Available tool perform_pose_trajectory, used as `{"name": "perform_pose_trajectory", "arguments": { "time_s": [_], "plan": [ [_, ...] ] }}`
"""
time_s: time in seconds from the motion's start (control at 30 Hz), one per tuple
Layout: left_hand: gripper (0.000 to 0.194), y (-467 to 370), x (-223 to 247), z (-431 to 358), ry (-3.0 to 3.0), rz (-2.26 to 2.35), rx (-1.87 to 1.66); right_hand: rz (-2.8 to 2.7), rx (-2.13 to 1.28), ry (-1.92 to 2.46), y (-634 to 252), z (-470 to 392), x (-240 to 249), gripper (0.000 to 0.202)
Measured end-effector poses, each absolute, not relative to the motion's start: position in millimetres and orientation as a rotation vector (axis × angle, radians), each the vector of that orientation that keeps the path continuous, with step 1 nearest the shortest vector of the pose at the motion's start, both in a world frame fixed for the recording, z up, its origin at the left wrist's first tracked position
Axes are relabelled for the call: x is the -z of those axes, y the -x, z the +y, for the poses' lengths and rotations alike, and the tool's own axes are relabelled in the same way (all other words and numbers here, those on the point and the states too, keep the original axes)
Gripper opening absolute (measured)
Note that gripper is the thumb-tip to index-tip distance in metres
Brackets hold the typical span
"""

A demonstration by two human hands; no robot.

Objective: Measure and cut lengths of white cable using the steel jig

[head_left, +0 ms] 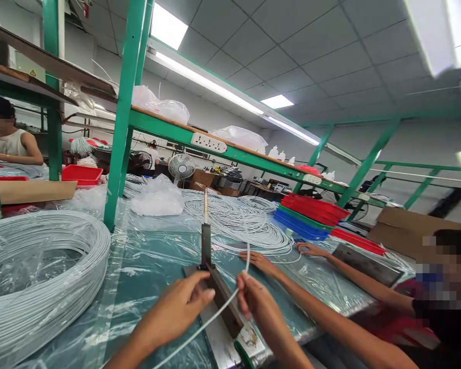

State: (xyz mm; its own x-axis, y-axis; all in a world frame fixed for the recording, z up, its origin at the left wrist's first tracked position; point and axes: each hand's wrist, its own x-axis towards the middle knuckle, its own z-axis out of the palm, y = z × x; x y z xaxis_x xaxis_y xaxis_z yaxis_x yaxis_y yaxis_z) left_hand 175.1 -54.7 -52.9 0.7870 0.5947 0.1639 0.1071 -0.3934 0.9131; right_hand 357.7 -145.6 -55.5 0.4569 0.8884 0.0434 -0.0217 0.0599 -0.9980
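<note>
Head view: right hand [259,297] had the white cable [211,321] pinched between thumb and fingers; a short end stuck up above that hand, the rest sloped down and left past the left hand's thumb side, out of frame at the bottom. Left hand [180,305] had thumb and fingers spread, nothing seen in its grasp; fingertips were right by the dark bar [225,302] of the metal fixture, contact couldn't be told. Bar lay between the two hands on a pale base plate [217,346]; upright post [206,246] stood just beyond the left fingertips. Green handle [244,355] sat below the right hand, cut by the frame edge. Large cable coil [96,256] was on the counter [146,266], left of the left hand. Loose cable loops [230,220] lay beyond both hands, a clear plastic bag [157,197] to their left. Co-worker's arms [303,300] reached in from the right, one of that person's hands just beyond the right hand. Stacked trays [307,215] stood farther off, right of the loops.
</note>
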Motion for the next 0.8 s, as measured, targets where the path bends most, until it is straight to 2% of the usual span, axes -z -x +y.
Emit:
{"name": "perform_pose_trajectory", "arguments": {
  "time_s": [0.23, 0.33, 0.53, 0.63, 0.8],
  "plan": [
    [0.039, -125.0, 69.1, -67.7, -2.38, 0.58, 0.123, -0.631, -0.71, 1.307, -445.3, -190.0, 57.7, 0.044],
    [0.041, -112.9, 60.3, -69.1, -2.4, 0.584, 0.268, -0.58, -0.694, 1.272, -472.7, -202.0, 61.0, 0.045],
    [0.034, -84.6, 64.6, -52.8, -2.392, 0.737, 0.012, -0.521, -0.707, 1.211, -510.9, -210.7, 63.5, 0.04],
    [0.036, -71.1, 73.2, -42.9, -2.359, 0.797, -0.099, -0.526, -0.696, 1.23, -515.4, -212.9, 66.7, 0.037],
    [0.033, -60.0, 76.3, -36.1, -2.333, 0.81, -0.124, -0.526, -0.787, 1.271, -509.8, -215.2, 70.2, 0.038]
  ]
}}
